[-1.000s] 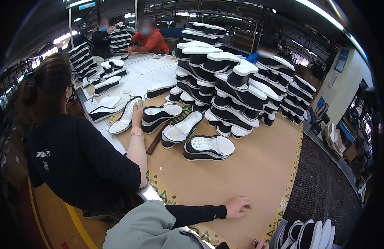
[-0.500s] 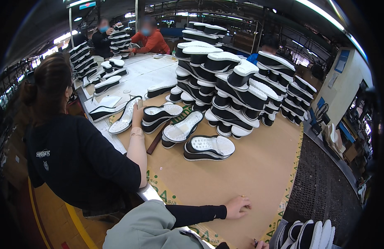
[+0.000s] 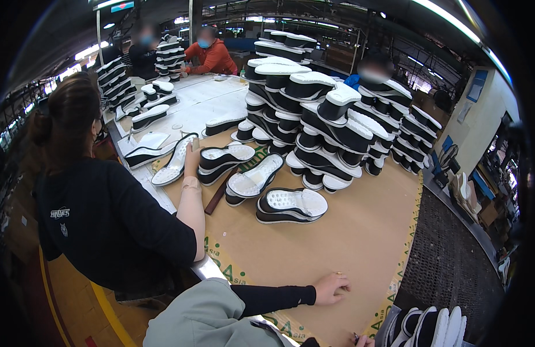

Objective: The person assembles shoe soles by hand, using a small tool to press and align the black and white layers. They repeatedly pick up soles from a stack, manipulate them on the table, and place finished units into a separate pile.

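My left hand (image 3: 331, 288) rests palm down on the brown paper (image 3: 313, 254) covering the table, its fingers loosely bent and apart, holding nothing. Only a small part of my right hand (image 3: 364, 341) shows at the lower edge; its fingers are closed around a small dark thing too cut off to name. Nearest to that hand, a row of black-and-white shoe soles (image 3: 432, 327) stands on edge. Farther up the paper lie a pair of stacked soles (image 3: 291, 205) and another sole (image 3: 256, 176), white insides facing up.
Tall stacks of black-and-white soles (image 3: 328, 133) rise at the far side. On the left a co-worker (image 3: 111, 214) in black holds an upright sole (image 3: 180, 161). A dark red strip (image 3: 216, 198) lies among the soles. A dark mesh surface (image 3: 452, 248) borders the table's right. Others work at the back.
My hands have stayed in place. At the back, the person in orange has shifted slightly, and the person behind the right-hand stacks has raised their head. The near co-worker's arm has hardly moved.
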### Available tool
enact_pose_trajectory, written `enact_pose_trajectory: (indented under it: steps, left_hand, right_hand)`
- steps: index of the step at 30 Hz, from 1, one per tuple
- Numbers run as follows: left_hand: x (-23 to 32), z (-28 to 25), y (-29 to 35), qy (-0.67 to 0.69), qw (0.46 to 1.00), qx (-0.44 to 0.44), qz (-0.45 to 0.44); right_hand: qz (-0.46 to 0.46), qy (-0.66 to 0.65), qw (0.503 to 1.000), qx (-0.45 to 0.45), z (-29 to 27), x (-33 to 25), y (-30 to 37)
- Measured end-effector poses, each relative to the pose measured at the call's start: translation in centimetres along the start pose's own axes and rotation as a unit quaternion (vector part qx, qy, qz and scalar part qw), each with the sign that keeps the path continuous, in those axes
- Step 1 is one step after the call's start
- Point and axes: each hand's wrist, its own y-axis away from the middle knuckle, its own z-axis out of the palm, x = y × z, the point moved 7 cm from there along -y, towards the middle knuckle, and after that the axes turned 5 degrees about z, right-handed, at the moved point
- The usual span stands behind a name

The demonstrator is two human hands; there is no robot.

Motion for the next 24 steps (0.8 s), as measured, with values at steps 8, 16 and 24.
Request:
enact_pose_trajectory:
  steps: [8, 16, 24]
  left_hand:
    - [0.10, -0.04, -0.02, -0.002, 1.000, -0.004, -0.001]
    - [0.10, -0.08, -0.07, 0.002, 1.000, -0.010, -0.008]
    - [0.24, -0.16, -0.08, 0.004, 1.000, -0.008, -0.007]
  right_hand:
    - [-0.003, 0.000, 1.000, 0.009, -0.30, 0.28, 0.08]
    - [-0.002, -0.003, 1.000, 0.014, -0.16, -0.11, 0.20]
    - [-0.006, 0.000, 1.000, 0.010, -0.10, -0.36, 0.23]
